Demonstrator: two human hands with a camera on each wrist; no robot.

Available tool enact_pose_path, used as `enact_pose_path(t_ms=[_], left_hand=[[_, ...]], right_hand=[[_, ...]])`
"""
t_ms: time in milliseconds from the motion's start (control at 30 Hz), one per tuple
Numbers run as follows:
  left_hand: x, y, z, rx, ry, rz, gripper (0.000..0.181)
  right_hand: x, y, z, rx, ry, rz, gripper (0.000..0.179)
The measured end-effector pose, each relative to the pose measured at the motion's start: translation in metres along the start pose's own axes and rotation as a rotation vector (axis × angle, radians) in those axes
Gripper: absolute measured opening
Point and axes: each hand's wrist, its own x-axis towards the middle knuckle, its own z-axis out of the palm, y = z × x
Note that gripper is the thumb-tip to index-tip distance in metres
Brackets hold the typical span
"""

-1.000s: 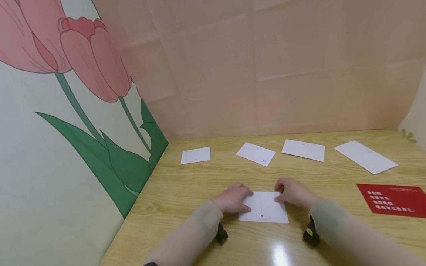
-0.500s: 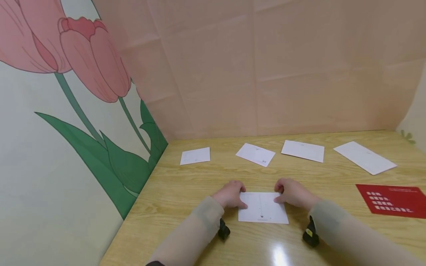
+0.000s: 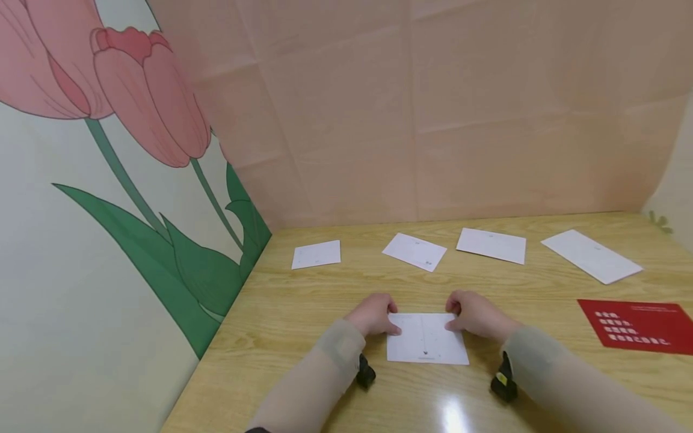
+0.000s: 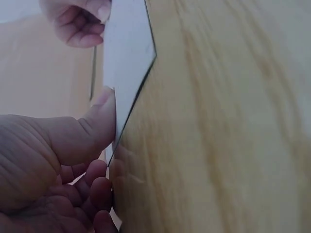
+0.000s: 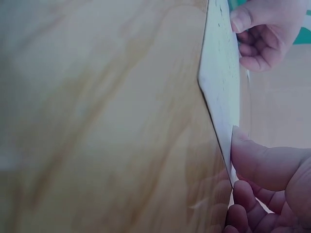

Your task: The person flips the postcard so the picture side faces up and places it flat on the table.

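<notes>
Near the middle of the glossy wood-grain table (image 3: pixel 260 355) sits a thin white rectangular card (image 3: pixel 428 346) printed with a fine vertical line and a small dark mark close to its near edge. The person's left hand (image 3: pixel 372 315) pinches its far left corner, thumb on the upper face and fingers curled at the edge; the right hand (image 3: pixel 479 313) pinches the far right corner in the same way. Whether the card's far edge is slightly raised, I cannot tell.

Beyond the hands, four white rectangular cards (image 3: pixel 491 246) lie apart from one another in a row along the table's far side, at differing angles. To the right, well apart from the right hand, lies a red rectangular card with white lettering (image 3: pixel 639 326). Behind the table hangs a creased peach-coloured sheet (image 3: pixel 444 138), and pink tulips with green leaves (image 3: pixel 154 108) decorate the pale surface at left.
</notes>
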Motion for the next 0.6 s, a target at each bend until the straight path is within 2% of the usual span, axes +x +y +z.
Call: enact_pose_path(t_ms=[600], left_hand=[[-0.0010, -0.0030, 0.0027, 0.053, 0.032, 0.044, 0.035]], right_hand=[[0.0008, 0.0014, 0.0034, 0.001, 0.001, -0.005, 0.026]])
